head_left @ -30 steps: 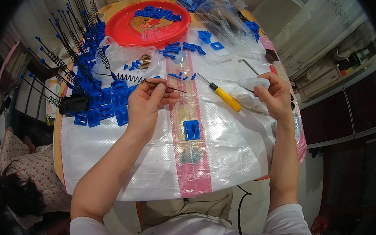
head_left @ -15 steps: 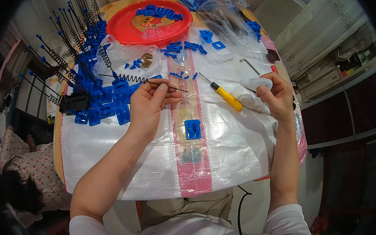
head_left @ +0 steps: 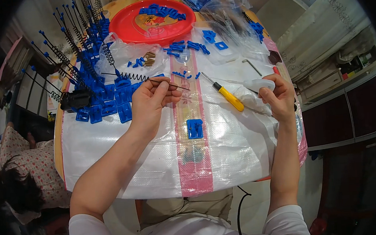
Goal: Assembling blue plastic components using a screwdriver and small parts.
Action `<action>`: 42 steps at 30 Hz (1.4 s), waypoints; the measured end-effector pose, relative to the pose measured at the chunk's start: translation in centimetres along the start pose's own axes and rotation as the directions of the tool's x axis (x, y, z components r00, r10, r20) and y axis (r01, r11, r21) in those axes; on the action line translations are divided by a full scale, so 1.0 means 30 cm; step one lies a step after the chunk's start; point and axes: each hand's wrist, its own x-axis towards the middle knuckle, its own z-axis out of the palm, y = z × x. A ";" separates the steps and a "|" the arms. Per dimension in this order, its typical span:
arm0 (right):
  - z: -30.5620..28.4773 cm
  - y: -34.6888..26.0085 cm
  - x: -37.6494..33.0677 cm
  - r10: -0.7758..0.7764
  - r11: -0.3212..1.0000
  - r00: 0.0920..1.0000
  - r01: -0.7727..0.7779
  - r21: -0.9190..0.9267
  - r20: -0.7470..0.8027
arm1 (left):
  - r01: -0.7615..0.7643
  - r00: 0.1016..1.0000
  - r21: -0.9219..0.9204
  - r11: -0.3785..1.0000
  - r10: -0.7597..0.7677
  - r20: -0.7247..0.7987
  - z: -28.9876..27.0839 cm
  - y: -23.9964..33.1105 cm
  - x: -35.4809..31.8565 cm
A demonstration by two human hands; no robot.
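My left hand (head_left: pixel 151 98) is closed in a pinch on a thin dark rod; a black coil spring (head_left: pixel 134 76) stretches along it to the left. The rod's bare end points right, past my fingertips. In my right hand (head_left: pixel 280 97) is a translucent white squeeze bottle (head_left: pixel 256 84), tipped on its side, its thin nozzle pointing left. Between the hands lies a yellow-handled screwdriver (head_left: pixel 230 98), with small blue caps (head_left: pixel 182 75) to its left. Nearer me, a blue square plastic base (head_left: pixel 194 129) with small dark pieces on it rests on the pink stripe.
Blue bases with upright springs (head_left: pixel 87 59) crowd the left. At the back stand a red tray (head_left: pixel 119 30) of blue parts and clear plastic bags (head_left: pixel 228 15). Brass pins (head_left: pixel 149 58), blue pegs (head_left: pixel 176 47) and a hex key (head_left: pixel 251 67) lie about. Someone in dotted clothing (head_left: pixel 46 173) is at the left.
The whole view has shifted slightly. Both hands keep their holds; the rod and the bottle have barely moved.
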 end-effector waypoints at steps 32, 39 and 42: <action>-0.001 -0.007 -0.007 -0.018 1.000 1.000 0.018 -0.015 0.019 | -0.064 0.997 -0.076 0.995 0.068 0.038 0.002 0.005 -0.001; 0.003 -0.006 -0.007 -0.022 1.000 1.000 0.022 -0.012 0.013 | -0.061 0.997 -0.074 0.995 0.064 0.036 0.002 0.005 -0.001; 0.003 -0.005 -0.007 -0.025 1.000 1.000 0.025 -0.016 0.014 | -0.063 0.997 -0.070 0.996 0.066 0.035 0.001 0.003 -0.001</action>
